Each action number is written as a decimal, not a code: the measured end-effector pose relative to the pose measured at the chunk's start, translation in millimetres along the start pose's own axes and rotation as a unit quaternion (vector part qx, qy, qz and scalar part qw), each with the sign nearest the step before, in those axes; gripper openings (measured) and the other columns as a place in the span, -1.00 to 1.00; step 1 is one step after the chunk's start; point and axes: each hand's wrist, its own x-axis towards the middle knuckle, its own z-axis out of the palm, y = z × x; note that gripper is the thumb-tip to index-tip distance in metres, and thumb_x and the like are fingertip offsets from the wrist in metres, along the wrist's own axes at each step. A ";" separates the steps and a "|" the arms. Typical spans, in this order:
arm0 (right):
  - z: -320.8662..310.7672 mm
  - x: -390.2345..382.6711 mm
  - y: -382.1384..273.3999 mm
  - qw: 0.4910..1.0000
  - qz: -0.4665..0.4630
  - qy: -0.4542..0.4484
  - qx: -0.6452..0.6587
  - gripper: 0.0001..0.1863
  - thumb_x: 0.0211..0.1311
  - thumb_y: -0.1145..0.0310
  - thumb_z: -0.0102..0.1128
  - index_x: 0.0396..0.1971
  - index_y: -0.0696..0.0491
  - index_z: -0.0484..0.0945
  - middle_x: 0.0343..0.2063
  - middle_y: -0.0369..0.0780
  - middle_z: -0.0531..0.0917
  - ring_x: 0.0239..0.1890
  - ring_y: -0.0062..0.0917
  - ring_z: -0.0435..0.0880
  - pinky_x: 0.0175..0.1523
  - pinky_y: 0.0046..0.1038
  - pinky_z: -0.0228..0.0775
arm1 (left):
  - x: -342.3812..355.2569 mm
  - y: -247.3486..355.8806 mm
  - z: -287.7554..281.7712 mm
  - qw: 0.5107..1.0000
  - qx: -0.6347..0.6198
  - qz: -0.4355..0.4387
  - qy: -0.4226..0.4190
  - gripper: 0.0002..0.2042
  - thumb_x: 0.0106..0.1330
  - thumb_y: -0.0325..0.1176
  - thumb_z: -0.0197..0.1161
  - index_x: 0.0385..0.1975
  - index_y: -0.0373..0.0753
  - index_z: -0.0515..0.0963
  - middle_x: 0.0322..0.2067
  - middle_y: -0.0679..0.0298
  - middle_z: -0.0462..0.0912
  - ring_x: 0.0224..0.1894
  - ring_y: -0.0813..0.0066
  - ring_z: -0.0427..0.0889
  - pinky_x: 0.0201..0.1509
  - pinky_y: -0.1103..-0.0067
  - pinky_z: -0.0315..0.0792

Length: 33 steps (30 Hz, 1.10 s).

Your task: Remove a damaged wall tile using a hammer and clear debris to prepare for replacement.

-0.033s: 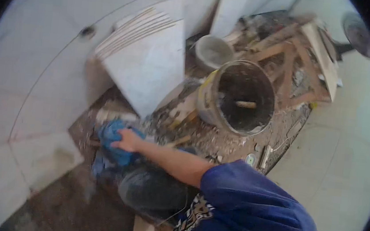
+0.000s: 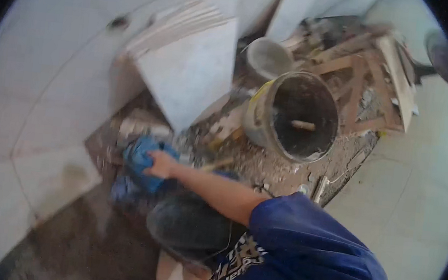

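Observation:
My right hand (image 2: 161, 165) reaches across to the left and grips a crumpled blue cloth-like bundle (image 2: 139, 156) low beside the wall. Its fingers are bent into the material and partly hidden by it. Whether the bundle is cloth or plastic is too blurred to tell. Darker blue folds (image 2: 123, 190) lie just below it. My bent knee (image 2: 188, 228) in dark trousers is close to the hand. My left hand is not in view.
A stack of large pale tiles (image 2: 192, 77) leans against the wall. Right of it stand a big dirty bucket (image 2: 258, 124) with a wooden-handled thing (image 2: 303, 125) inside and a smaller grey bucket (image 2: 269, 59). Broken wooden frames (image 2: 355, 90) and rubble cover the ground behind.
The view has shifted a little, so the buckets and tiles appear slightly farther right. My right hand stays on the blue bundle.

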 end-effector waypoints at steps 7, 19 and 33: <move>-3.7 -99.9 4.8 0.980 -0.011 -0.169 -0.107 -0.51 -0.11 0.41 0.14 -0.05 0.14 0.57 -0.12 0.06 0.64 -0.01 0.00 0.58 0.06 -0.15 0.45 | -25.4 -74.1 55.8 0.963 -0.181 0.138 0.143 -0.35 0.28 -0.10 0.10 0.32 -0.34 0.25 0.43 -0.03 0.03 0.48 0.02 -0.04 0.47 0.05 -0.10; -50.3 -264.4 -147.8 0.893 0.103 -0.438 -0.016 -0.39 -0.07 0.40 0.29 0.12 0.09 0.50 0.04 0.06 0.56 0.09 -0.14 0.54 0.18 -0.32 0.34 | -212.2 -12.0 -5.2 0.694 -0.647 0.154 -0.276 -0.51 0.37 -0.33 0.12 0.27 -0.32 0.27 0.25 -0.02 0.38 0.30 0.10 0.33 0.39 0.39 0.16; -124.6 -269.6 -148.9 0.922 0.258 -0.263 -0.120 -0.24 0.12 -0.01 0.39 0.18 0.21 0.42 0.02 -0.06 0.60 0.07 -0.34 0.56 0.19 -0.34 0.34 | -242.8 27.0 -58.4 0.825 -0.491 0.026 -0.279 -0.50 0.32 -0.09 0.07 0.26 -0.07 0.41 0.43 0.17 0.11 0.49 0.19 -0.06 0.45 -0.05 -0.25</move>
